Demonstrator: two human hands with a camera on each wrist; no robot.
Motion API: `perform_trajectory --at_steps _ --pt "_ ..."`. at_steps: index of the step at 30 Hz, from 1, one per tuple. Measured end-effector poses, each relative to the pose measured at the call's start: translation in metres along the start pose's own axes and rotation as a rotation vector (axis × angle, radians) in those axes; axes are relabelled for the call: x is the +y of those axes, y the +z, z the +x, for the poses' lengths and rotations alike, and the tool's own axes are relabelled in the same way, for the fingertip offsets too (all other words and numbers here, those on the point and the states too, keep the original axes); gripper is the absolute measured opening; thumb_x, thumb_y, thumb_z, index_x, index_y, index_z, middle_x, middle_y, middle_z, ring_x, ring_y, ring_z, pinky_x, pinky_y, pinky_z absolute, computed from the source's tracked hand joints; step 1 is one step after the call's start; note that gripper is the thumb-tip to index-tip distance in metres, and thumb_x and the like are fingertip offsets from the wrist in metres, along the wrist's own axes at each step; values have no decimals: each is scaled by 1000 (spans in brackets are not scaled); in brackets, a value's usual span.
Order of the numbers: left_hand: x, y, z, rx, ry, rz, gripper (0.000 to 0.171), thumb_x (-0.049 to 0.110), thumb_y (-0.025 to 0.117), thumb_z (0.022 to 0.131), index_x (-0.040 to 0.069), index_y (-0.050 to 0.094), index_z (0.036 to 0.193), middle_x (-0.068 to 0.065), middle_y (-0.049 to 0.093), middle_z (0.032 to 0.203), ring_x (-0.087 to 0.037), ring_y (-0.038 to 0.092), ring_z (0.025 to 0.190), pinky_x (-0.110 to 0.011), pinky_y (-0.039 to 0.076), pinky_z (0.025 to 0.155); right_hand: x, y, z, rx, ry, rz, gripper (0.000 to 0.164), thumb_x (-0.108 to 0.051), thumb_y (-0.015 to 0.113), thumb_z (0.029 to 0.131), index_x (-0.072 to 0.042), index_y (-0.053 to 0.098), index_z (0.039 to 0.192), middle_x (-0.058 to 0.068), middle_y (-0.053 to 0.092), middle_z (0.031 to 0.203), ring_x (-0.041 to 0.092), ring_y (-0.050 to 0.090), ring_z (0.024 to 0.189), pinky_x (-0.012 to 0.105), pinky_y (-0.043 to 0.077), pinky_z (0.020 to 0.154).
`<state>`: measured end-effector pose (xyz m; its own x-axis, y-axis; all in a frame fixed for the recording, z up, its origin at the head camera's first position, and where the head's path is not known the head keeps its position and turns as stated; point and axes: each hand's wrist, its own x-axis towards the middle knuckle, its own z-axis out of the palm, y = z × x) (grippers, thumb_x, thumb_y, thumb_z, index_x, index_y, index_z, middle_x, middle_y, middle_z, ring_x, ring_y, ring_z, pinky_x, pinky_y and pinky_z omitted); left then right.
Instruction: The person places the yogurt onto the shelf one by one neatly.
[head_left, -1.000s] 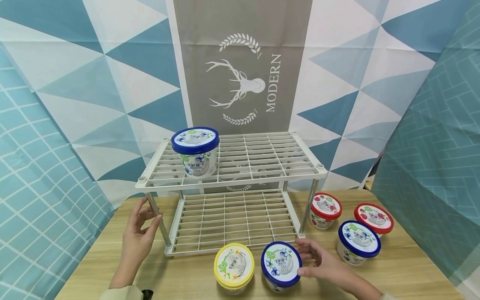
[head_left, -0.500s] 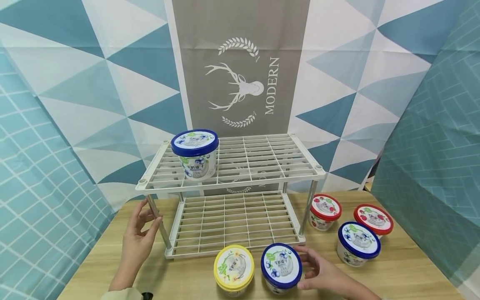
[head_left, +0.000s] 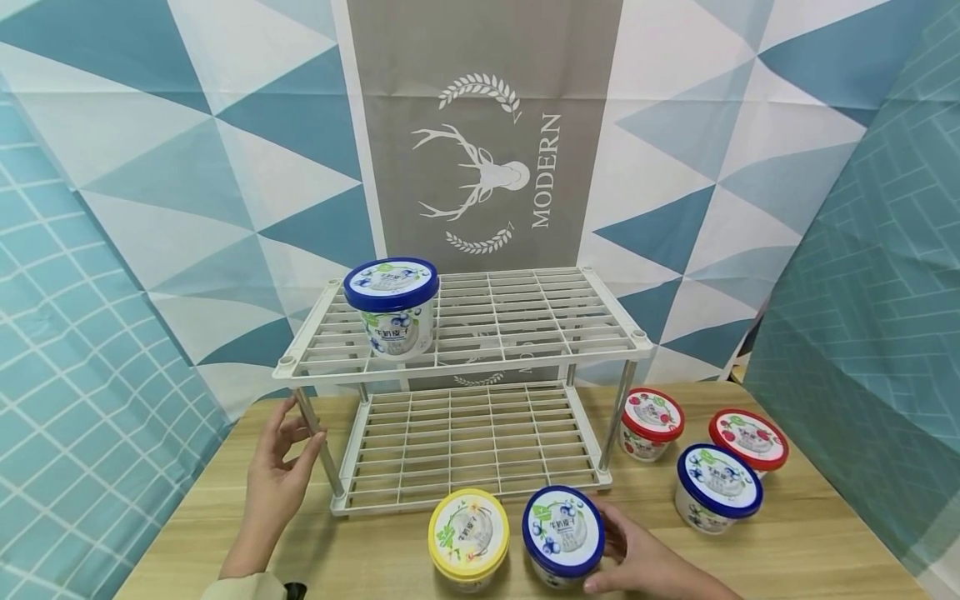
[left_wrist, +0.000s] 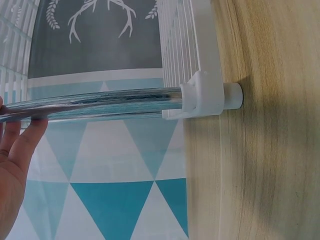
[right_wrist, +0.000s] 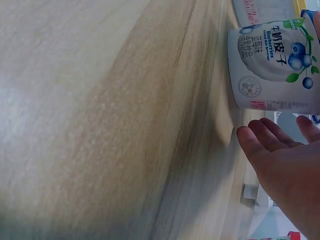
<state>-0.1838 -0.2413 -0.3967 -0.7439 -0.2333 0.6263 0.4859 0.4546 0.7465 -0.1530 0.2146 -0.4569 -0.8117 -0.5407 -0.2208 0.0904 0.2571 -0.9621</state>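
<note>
My left hand [head_left: 277, 483] holds the left front metal post [left_wrist: 100, 104] of a white two-tier wire rack [head_left: 480, 367], its thumb and fingers on either side. My right hand [head_left: 645, 554] is at the right side of a blue-lidded blueberry tub [head_left: 562, 531] standing on the table. In the right wrist view, its fingers [right_wrist: 255, 145] are extended and a little apart from the tub wall, and a fingertip shows by the lid. A yellow-lidded tub [head_left: 468, 535] stands just left of that tub. On the rack's top tier sits another blue-lidded tub [head_left: 392, 308].
On the right of the wooden table [head_left: 810, 550] stand two red-lidded tubs, one beside the rack [head_left: 651, 423] and one farther right [head_left: 748, 437]. A blue-lidded tub [head_left: 717, 487] stands in front of the latter. A patterned cloth [head_left: 675, 125] hangs behind.
My right hand has shifted slightly in toward the front blue-lidded tub, closer around its right side. The left hand stays on the post, and the tubs have not moved.
</note>
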Motion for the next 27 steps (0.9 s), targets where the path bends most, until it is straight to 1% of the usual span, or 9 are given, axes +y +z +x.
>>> perform_trajectory --at_steps 7,12,15,19,25,27 --pt "0 -1 -1 0 -18 17 68 -14 60 82 8 37 142 20 54 98 11 57 87 -5 47 66 0 4 3 -4 33 17 94 -18 72 82 3 9 148 30 23 147 51 24 134 56 31 107" --pt "0 -2 -2 -2 -21 23 68 -14 60 82 8 37 142 21 54 99 11 57 87 -5 47 66 0 8 3 4 61 46 96 -19 74 81 1 9 148 30 20 149 51 20 135 60 25 108" --pt "0 -2 -2 -5 -18 16 68 -14 60 83 8 37 142 20 54 99 11 57 88 -5 47 66 2 9 3 9 63 49 97 -20 74 80 1 9 148 30 20 149 51 19 135 61 23 108" --pt "1 -1 -2 -8 -6 4 67 -15 59 82 8 37 142 20 55 99 10 57 88 -5 48 66 3 10 5 23 70 39 98 -20 76 79 2 9 148 29 23 148 52 21 135 63 23 107" --pt "1 0 0 -6 27 -6 68 -17 59 81 5 37 141 20 56 99 10 58 88 -5 48 67 3 11 8 78 104 -18 102 -21 80 74 1 12 148 28 29 145 52 28 131 65 27 103" --pt "0 0 0 -5 29 -6 68 -17 60 81 5 37 141 20 56 99 11 58 88 -5 48 66 4 12 9 89 103 -34 104 -22 81 72 0 13 148 27 30 145 51 29 130 66 27 102"
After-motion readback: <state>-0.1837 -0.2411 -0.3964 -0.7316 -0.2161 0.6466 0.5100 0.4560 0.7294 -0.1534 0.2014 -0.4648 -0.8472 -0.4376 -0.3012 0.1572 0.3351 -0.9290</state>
